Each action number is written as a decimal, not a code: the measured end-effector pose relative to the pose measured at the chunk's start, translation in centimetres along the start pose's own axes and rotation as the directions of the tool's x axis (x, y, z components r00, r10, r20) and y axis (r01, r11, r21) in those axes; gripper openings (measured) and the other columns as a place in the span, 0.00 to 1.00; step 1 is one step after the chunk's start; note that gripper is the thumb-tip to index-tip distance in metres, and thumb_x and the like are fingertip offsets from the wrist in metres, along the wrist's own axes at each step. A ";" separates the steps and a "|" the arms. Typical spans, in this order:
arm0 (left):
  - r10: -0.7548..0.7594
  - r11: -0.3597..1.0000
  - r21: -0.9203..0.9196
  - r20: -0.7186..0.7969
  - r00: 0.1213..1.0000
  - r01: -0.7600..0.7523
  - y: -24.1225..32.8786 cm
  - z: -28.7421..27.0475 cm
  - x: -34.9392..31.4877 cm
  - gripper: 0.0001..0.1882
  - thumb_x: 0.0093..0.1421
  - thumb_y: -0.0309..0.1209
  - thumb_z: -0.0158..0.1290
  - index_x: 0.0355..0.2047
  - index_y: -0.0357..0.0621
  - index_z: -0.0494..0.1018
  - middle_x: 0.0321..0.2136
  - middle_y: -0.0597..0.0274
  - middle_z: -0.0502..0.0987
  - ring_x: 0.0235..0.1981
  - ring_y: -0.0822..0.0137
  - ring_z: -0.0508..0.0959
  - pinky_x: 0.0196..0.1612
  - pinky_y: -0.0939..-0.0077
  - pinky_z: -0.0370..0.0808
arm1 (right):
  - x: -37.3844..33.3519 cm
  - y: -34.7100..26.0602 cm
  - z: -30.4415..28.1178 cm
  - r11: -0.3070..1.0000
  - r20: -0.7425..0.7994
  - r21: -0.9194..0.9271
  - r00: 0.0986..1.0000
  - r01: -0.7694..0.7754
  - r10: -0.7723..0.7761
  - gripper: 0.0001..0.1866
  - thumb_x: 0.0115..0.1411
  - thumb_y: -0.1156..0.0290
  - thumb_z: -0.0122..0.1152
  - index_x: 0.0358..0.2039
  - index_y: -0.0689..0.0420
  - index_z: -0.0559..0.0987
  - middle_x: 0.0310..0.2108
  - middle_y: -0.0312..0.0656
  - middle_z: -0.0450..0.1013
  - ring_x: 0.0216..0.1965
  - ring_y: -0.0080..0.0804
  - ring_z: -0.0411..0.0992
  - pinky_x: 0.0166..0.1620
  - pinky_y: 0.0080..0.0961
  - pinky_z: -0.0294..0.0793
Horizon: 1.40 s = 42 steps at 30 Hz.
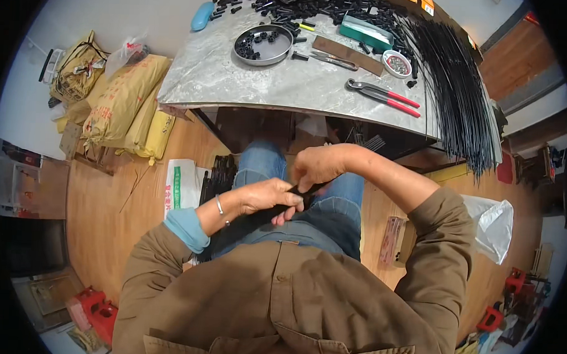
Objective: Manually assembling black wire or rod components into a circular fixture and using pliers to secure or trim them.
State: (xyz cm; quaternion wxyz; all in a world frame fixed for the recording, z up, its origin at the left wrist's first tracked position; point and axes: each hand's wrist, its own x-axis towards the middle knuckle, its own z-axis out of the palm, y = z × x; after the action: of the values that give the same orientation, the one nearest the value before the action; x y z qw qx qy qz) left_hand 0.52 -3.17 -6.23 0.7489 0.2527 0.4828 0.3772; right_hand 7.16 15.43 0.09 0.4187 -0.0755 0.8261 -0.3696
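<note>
Brown shirt (pixel 229 294) cloth lies nearest, with blue jeans (pixel 262 160) beyond it, and both hands meet over the lap. The left hand (pixel 264 197) has its fingers curled around a slender black piece (pixel 312 189), thumb laid along the top. The right hand (pixel 315 165) is bent over from the right, its fingers drawn together and pointing down at the piece; whether they pinch it or only touch it cannot be told.

Beyond the knees stands a grey marbled table (pixel 202 80). On its left half sits a round metal tray (pixel 276 52) holding small black parts, with a blue case (pixel 202 15) farther left. Red-handled pincers (pixel 386 98) lie near the right front edge, a white bowl (pixel 397 63) and a green box (pixel 365 33) behind them. Black rods (pixel 458 89) spill over the right edge; black fittings (pixel 339 7) heap up at the far side. Yellow sacks (pixel 127 103) lean by the left wall, above a wooden floor (pixel 107 214).

The black piece lies within the left fingers, just below the right fingertips.
</note>
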 end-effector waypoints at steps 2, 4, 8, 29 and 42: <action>-0.054 0.998 -0.044 -0.044 0.998 0.052 -0.7 -0.4 -0.2 0.16 0.64 0.37 0.50 0.36 0.31 0.72 0.21 0.59 0.74 0.19 0.67 0.76 0.23 0.77 0.74 | -0.3 0.3 0.7 0.977 -0.182 -0.097 0.961 0.192 -0.207 0.12 0.57 0.66 0.62 0.35 0.63 0.79 0.30 0.39 0.76 0.31 0.28 0.74 0.37 0.26 0.74; 0.040 0.998 -0.050 -0.045 0.998 -0.042 -0.8 -2.6 -0.5 0.15 0.63 0.39 0.51 0.33 0.36 0.72 0.21 0.60 0.74 0.19 0.68 0.76 0.20 0.76 0.73 | -1.9 -0.9 1.5 0.798 -0.284 0.486 0.928 0.356 -0.241 0.16 0.56 0.66 0.65 0.39 0.65 0.78 0.34 0.41 0.77 0.40 0.30 0.73 0.45 0.28 0.72; 0.216 0.975 -0.058 -0.004 0.976 -0.216 7.8 -3.5 -1.2 0.16 0.63 0.42 0.52 0.34 0.39 0.72 0.21 0.63 0.73 0.20 0.70 0.76 0.24 0.76 0.76 | -0.4 0.6 5.7 0.840 -0.127 0.467 0.961 0.275 -0.244 0.27 0.58 0.62 0.64 0.54 0.62 0.71 0.50 0.46 0.72 0.53 0.31 0.68 0.56 0.27 0.65; 0.627 0.769 0.110 -0.323 0.709 -0.630 -1.1 0.4 4.7 0.16 0.66 0.40 0.48 0.40 0.36 0.72 0.30 0.61 0.78 0.35 0.71 0.77 0.43 0.75 0.74 | 12.2 12.3 17.0 0.958 -0.213 0.265 0.976 0.111 -0.054 0.14 0.63 0.64 0.53 0.44 0.60 0.73 0.41 0.45 0.73 0.47 0.37 0.70 0.53 0.34 0.66; 0.620 0.751 0.001 -0.346 0.704 -0.661 4.4 3.1 3.6 0.15 0.66 0.40 0.48 0.36 0.38 0.70 0.25 0.65 0.72 0.26 0.75 0.74 0.32 0.80 0.74 | 0.1 7.6 7.0 0.951 -0.165 0.308 0.986 0.018 0.035 0.14 0.55 0.65 0.64 0.40 0.59 0.80 0.36 0.41 0.78 0.42 0.30 0.74 0.48 0.29 0.71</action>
State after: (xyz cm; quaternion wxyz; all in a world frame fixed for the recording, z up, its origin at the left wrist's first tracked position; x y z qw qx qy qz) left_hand 2.86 2.30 -3.58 0.4946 0.2925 0.4567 0.6791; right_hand 13.77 16.96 -7.70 0.3554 0.0258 0.7911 -0.4971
